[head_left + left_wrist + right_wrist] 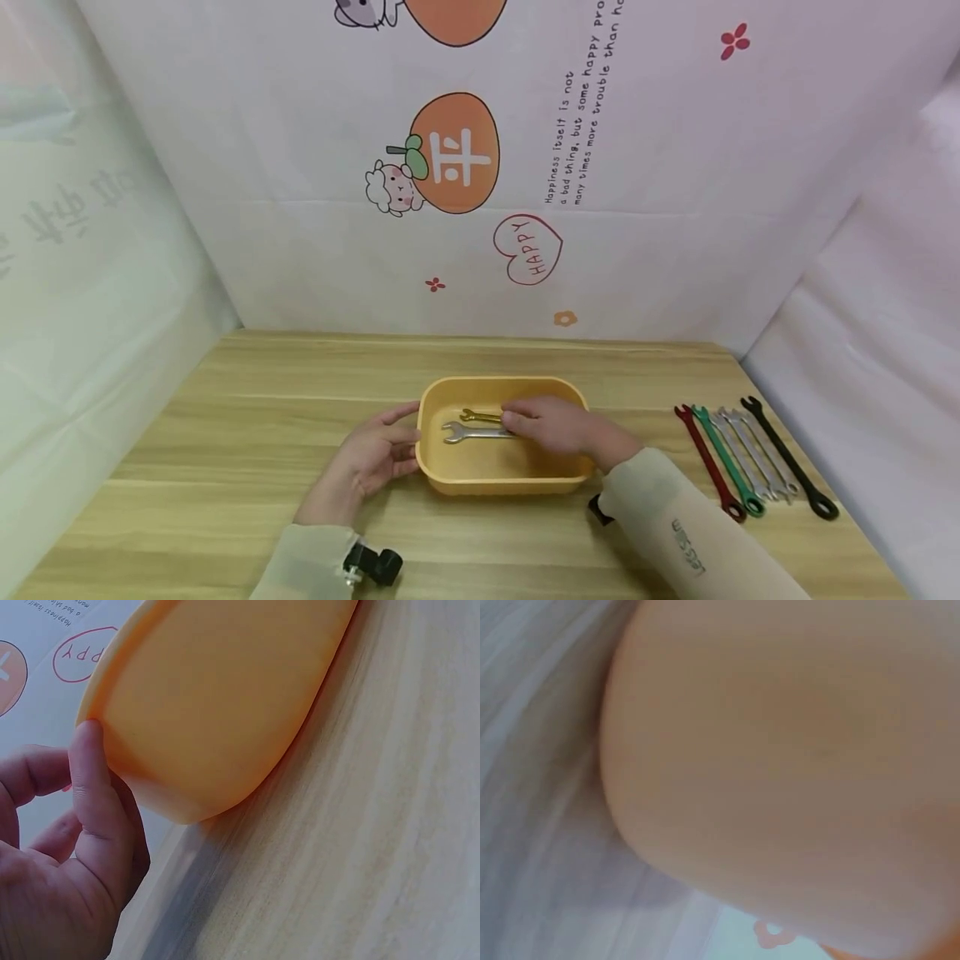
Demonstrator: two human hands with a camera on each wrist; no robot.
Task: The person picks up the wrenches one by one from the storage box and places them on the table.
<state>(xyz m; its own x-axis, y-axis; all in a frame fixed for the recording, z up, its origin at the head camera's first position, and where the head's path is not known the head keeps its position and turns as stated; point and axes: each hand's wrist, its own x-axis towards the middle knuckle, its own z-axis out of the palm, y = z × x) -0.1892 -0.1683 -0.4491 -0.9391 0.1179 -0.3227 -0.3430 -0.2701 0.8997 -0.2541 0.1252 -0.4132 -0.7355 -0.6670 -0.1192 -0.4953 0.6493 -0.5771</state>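
Note:
A yellow plastic basin (495, 487) stands on the wooden table. Inside lie a small gold wrench (480, 416) and a larger silver wrench (472, 432), side by side with their open ends to the left. My right hand (555, 423) reaches in over the basin's right side and pinches the gold wrench; it also covers the silver wrench's right end. Against the basin's left wall, my left hand (378, 450) touches from outside with loosely bent fingers. The left wrist view shows a fingertip (90, 739) at the rim. The right wrist view is mostly the basin's blurred outer wall (765, 780).
To the right several wrenches lie in a slanted row: a red wrench (708, 461), a green wrench (727, 461), silver wrenches (750, 454) and a black wrench (787, 457). White printed cloth (637, 267) hangs behind the table and at both sides.

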